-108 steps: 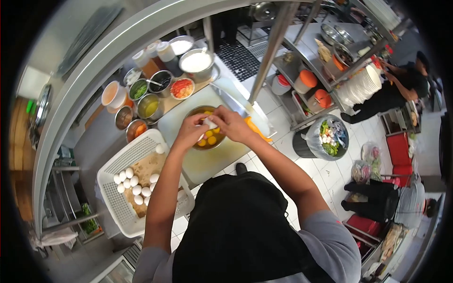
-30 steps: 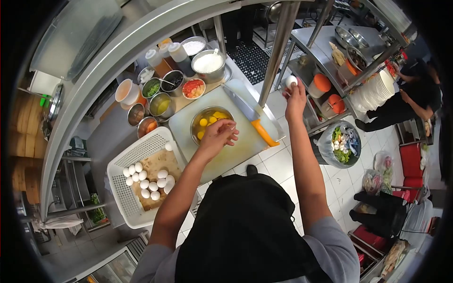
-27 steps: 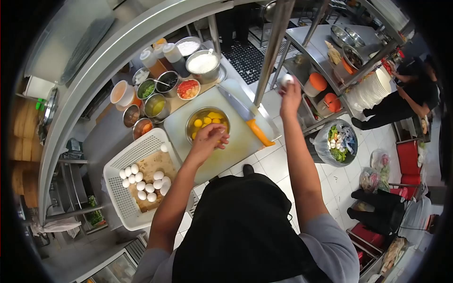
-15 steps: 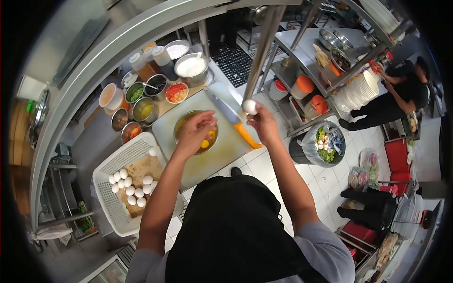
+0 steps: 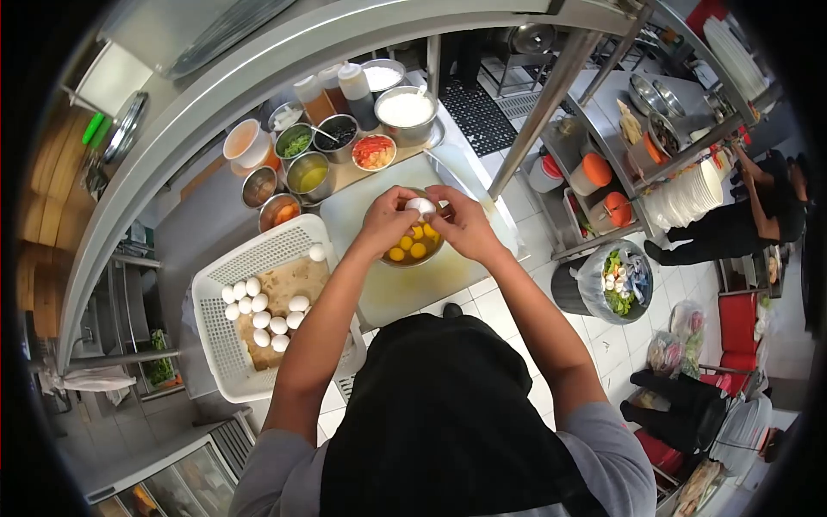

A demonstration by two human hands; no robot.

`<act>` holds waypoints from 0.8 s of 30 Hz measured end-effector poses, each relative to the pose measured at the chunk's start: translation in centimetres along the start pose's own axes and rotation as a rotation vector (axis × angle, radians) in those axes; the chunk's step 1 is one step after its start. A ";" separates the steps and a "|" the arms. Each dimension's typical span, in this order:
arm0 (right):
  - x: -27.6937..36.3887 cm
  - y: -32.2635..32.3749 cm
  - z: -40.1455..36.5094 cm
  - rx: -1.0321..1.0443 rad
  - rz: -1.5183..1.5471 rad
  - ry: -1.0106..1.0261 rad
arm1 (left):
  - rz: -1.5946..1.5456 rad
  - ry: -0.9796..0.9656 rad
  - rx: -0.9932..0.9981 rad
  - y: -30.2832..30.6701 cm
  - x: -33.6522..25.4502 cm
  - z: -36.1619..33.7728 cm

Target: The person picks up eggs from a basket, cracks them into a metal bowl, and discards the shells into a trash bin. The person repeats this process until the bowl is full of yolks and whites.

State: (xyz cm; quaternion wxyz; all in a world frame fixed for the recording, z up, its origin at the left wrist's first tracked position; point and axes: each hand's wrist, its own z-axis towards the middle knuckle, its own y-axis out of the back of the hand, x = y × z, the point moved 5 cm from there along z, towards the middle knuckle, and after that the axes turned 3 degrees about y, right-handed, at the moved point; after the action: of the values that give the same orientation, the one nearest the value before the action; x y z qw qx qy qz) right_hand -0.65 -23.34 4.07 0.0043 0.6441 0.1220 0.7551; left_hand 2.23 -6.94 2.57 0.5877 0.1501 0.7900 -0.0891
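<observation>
A white egg (image 5: 420, 207) is held between the fingertips of my left hand (image 5: 388, 226) and my right hand (image 5: 468, 227), both closed on it. Directly beneath is a round metal bowl (image 5: 431, 256) with several yellow yolks in it. The bowl stands on a pale cutting board (image 5: 379, 297). Beyond my right hand lies a knife, its blade (image 5: 454, 178) partly showing and its handle hidden. To the left, a white perforated basket (image 5: 215, 297) holds several whole eggs (image 5: 260, 303) on a brown sheet, with my left forearm crossing its right side.
Behind the board stand bowls of chopped greens (image 5: 296, 140), red pieces (image 5: 374, 152) and white powder (image 5: 406, 109), plus squeeze bottles (image 5: 355, 86). A metal post (image 5: 543, 112) rises at right. A lined bin (image 5: 603, 284) stands on the floor; other people (image 5: 767, 202) are farther right.
My right hand has brought the egg leftward to above the bowl, and my left hand has joined it there. More yolks show in the bowl. The whole view has shifted slightly.
</observation>
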 end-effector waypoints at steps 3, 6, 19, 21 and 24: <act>2.2 -1.5 0.1 0.117 -0.280 0.156 | 0.007 0.053 -0.094 0.2 1.3 0.1; 1.2 -3.0 0.6 0.130 -0.442 0.205 | 0.115 0.149 -0.117 0.7 1.7 0.1; -0.5 -5.4 0.8 0.027 -0.675 0.376 | 0.423 0.069 -0.335 0.7 2.7 0.5; -0.2 -5.5 1.2 0.016 -0.685 0.430 | 0.423 0.081 -0.389 0.9 3.5 1.2; -1.0 -5.5 1.7 0.057 -0.749 0.446 | 0.404 0.092 -0.378 1.1 2.7 0.5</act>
State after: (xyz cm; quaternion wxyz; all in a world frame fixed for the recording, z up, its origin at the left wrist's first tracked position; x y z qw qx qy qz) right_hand 0.35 -17.91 2.30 0.2337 0.3764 0.3660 0.8184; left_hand 2.36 -5.74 -0.15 0.5746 0.1961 0.7726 0.1859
